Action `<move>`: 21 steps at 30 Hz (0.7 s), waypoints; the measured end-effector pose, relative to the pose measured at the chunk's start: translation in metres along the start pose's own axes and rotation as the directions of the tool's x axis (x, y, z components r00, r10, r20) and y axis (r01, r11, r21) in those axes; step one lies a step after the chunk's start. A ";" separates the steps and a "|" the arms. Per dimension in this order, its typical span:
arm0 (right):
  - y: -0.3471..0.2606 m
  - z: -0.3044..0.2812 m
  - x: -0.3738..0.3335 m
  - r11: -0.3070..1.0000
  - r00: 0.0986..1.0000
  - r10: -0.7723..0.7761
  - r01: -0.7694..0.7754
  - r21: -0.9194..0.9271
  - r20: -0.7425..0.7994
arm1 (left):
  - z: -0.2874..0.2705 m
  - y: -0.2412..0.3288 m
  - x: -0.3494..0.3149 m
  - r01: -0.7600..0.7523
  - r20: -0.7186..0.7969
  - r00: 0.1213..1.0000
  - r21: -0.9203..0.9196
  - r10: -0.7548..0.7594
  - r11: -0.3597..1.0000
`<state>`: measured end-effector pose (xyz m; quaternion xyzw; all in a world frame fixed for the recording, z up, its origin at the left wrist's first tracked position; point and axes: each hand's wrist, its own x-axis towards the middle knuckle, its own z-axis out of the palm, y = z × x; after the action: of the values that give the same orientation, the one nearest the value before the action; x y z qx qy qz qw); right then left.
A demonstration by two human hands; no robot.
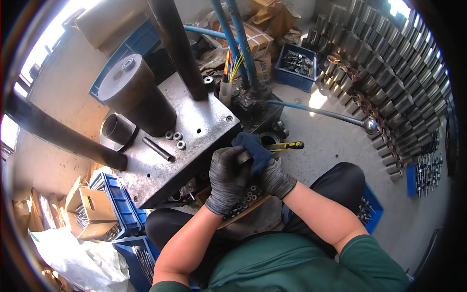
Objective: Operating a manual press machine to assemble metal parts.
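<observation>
My two hands, in grey knit gloves, meet in front of the steel press bed. A dark blue cloth (256, 150) is bunched between them. My right hand (276, 178) is closed on the cloth. My left hand (226, 176) is curled round a grey metal piece (244, 157), mostly hidden by fingers and cloth. Just beyond my right hand, a tool with a yellow and black handle (292, 145) lies near a dark round opening. Below my hands, a shallow box (254, 202) holds many small ring-shaped metal parts.
On the press bed (204, 127) stand a big steel cylinder (141, 97) and a short tube (116, 128), beside a rod (158, 149) and small bearings (181, 145). A ball-ended blue lever (321, 112) reaches right. Stacked metal sleeves (379, 68) line the right side; blue crates (296, 80) hold parts.
</observation>
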<state>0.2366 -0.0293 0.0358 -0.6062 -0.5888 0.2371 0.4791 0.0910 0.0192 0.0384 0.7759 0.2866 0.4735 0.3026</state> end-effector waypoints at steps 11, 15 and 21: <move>-0.007 0.011 0.014 0.575 0.947 -0.061 0.292 -0.764 0.317 | -0.001 -0.002 0.004 0.089 0.112 0.987 0.193 -0.112 0.977; -0.006 0.008 0.009 0.600 0.930 -0.348 0.319 -0.734 0.121 | -0.005 -0.009 0.000 0.097 0.159 0.980 0.131 -0.118 0.987; -0.002 -0.007 0.002 0.970 0.947 -0.245 0.236 -0.065 -0.208 | -0.014 0.007 0.003 0.492 0.259 0.870 -0.415 -0.419 0.766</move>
<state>0.2418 -0.0302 0.0408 -0.5612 -0.6078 0.0987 0.5531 0.0801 0.0197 0.0499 0.6198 0.3202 0.3802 0.6072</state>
